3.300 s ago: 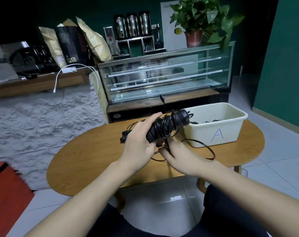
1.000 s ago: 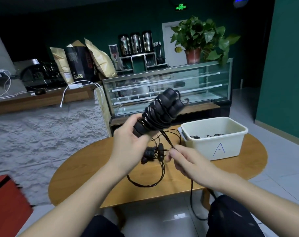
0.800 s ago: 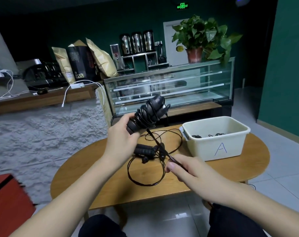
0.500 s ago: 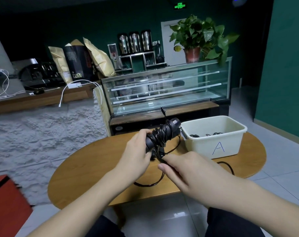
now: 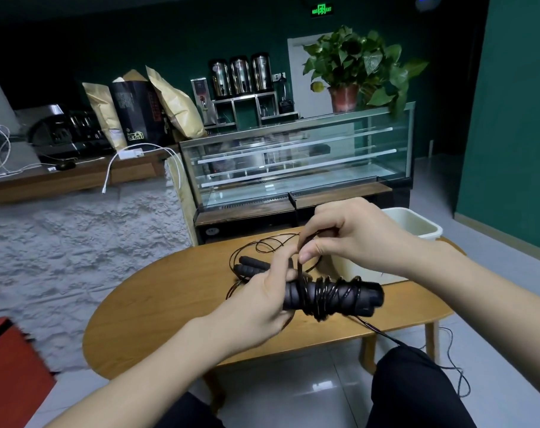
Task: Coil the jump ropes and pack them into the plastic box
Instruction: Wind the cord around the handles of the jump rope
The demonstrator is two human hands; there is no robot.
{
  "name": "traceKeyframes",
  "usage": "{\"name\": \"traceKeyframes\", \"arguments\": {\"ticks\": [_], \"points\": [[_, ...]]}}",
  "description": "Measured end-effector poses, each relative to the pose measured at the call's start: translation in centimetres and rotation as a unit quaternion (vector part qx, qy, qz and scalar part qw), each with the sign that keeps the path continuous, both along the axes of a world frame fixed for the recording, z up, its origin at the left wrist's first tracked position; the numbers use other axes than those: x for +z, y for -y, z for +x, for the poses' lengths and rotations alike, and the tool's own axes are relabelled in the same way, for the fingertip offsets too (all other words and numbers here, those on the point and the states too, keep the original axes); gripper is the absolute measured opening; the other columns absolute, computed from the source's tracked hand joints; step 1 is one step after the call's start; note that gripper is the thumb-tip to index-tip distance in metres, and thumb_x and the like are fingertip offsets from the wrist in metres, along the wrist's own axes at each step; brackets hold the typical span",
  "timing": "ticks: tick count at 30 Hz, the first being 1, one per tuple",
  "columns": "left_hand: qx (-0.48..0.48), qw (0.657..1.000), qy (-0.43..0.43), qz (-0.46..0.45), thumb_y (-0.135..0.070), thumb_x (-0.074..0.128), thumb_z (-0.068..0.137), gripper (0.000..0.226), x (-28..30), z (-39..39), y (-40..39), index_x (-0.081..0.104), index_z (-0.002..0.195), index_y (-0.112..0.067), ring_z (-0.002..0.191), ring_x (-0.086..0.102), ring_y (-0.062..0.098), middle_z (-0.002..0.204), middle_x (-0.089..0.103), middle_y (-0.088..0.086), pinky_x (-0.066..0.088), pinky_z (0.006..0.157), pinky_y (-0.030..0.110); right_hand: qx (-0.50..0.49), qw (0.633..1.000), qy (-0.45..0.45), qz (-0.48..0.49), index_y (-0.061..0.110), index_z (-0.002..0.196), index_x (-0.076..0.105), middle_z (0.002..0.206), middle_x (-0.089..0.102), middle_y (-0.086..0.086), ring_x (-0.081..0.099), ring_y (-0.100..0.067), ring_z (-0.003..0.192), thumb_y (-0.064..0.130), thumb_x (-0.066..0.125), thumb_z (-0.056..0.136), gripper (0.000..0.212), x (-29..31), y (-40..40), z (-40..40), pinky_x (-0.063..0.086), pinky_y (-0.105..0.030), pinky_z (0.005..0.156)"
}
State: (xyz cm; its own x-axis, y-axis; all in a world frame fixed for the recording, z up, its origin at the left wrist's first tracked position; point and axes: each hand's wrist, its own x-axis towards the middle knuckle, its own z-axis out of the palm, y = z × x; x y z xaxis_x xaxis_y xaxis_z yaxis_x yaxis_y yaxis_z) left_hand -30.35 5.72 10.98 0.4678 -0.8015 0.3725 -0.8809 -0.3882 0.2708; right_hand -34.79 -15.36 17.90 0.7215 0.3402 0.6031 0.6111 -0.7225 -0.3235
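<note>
Half a second ago the right hand [image 5: 352,239] was low by the table; now it is raised above the bundled handles [image 5: 330,296], pinching the thin cord [image 5: 299,273] taut. Left hand [image 5: 262,301] clasps the bundle's near end over the wooden table [image 5: 170,291], in front of the plastic box [image 5: 417,227]. Light, springy cord likely unwinds unless kept tensioned; hold the stiff handles.
</note>
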Motion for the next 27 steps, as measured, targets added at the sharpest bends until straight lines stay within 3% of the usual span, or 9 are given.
{"name": "traceKeyframes", "arguments": {"ticks": [3,6,11,13,15,16,20,22,27], "points": [[-0.038,0.999,-0.007,-0.033,-0.006,0.073,0.089,0.096,0.4,-0.5,-0.1,0.0,0.146,-0.03,0.096,0.064,0.011,0.11,0.067,-0.002,0.053,0.086,0.03,0.021,0.993,-0.073,0.088,0.032,0.084,0.078,0.081,0.071,0.015,0.066,-0.011,0.084,0.06,0.074,0.07,0.031,-0.7,0.4,1.2,0.054,-0.046,0.08],[-0.079,0.995,-0.025,-0.063,-0.012,0.076,0.09,0.091,1.1,-1.4,0.0,0.003,0.14,-0.033,0.099,0.067,0.009,0.106,0.072,0.0,0.051,0.091,0.025,0.045,0.978,-0.129,0.157,0.03,0.08,0.079,0.081,0.075,-0.001,0.069,-0.023,0.079,0.051,0.078,0.07,0.023,-1.6,0.4,1.4,0.055,-0.053,0.079],[-0.087,0.987,-0.068,-0.113,-0.021,0.075,0.091,0.065,1.2,-2.5,0.4,0.02,0.123,-0.035,0.094,0.072,0.002,0.095,0.076,-0.01,0.05,0.087,0.018,0.029,0.979,-0.151,0.135,0.013,0.074,0.075,0.066,0.072,0.005,0.066,-0.002,0.061,0.011,0.073,0.08,0.007,-4.5,1.9,1.3,0.051,-0.016,0.056],[-0.061,0.984,-0.081,-0.144,-0.025,0.078,0.087,0.062,1.6,-2.4,0.4,0.024,0.117,-0.034,0.093,0.071,-0.001,0.091,0.074,-0.021,0.05,0.084,0.015,-0.037,0.953,-0.238,0.184,0.007,0.061,0.072,0.062,0.072,-0.005,0.071,-0.014,0.061,-0.008,0.059,0.091,0.037,-6.2,0.8,1.2,0.056,-0.019,0.053],[-0.027,0.981,-0.093,-0.168,-0.029,0.082,0.082,0.064,2.0,-2.2,0.3,0.026,0.113,-0.039,0.089,0.071,-0.004,0.091,0.071,-0.032,0.05,0.077,0.011,-0.21,0.936,-0.281,0.034,0.017,0.057,0.057,0.061,0.057,0.0,0.06,-0.016,0.066,-0.002,0.043,0.102,0.05,-6.7,-0.4,-0.3,0.042,-0.002,0.055],[-0.012,0.979,-0.091,-0.18,-0.031,0.083,0.08,0.063,2.2,-2.0,0.3,0.029,0.112,-0.039,0.086,0.07,-0.004,0.092,0.07,-0.035,0.05,0.074,0.011,-0.171,0.97,-0.168,-0.043,0.022,0.065,0.048,0.066,0.047,0.006,0.049,-0.011,0.072,0.004,0.043,0.103,0.043,-7.2,-1.4,-0.1,0.038,-0.003,0.057],[0.046,0.965,-0.096,-0.239,-0.029,0.082,0.081,0.048,2.6,-1.5,0.1,0.045,0.112,-0.03,0.068,0.072,0.006,0.084,0.076,-0.011,0.058,0.063,0.021,-0.076,0.989,-0.124,0.015,0.033,0.088,0.054,0.078,0.056,0.014,0.052,-0.005,0.074,0.023,0.048,0.103,0.019,-7.2,-1.7,-1.9,0.041,-0.022,0.068],[0.081,0.957,-0.099,-0.259,-0.026,0.079,0.085,0.04,2.6,-0.9,-0.1,0.051,0.114,-0.023,0.064,0.071,0.006,0.079,0.075,-0.008,0.053,0.059,0.017,-0.063,0.987,-0.146,-0.014,0.029,0.11,0.059,0.074,0.057,0.016,0.055,0.002,0.068,0.03,0.045,0.104,0.015,-7.8,-2.2,-2.6,0.041,-0.015,0.064],[0.14,0.954,-0.06,-0.256,-0.032,0.073,0.09,0.019,1.5,0.0,0.0,0.064,0.106,-0.026,0.077,0.065,0.003,0.092,0.069,-0.008,0.048,0.061,0.012,-0.074,0.981,-0.143,-0.111,0.025,0.1,0.053,0.081,0.057,0.005,0.048,-0.013,0.069,0.039,0.04,0.102,0.019,-6.3,-3.2,-5.4,0.042,-0.031,0.064]]}}
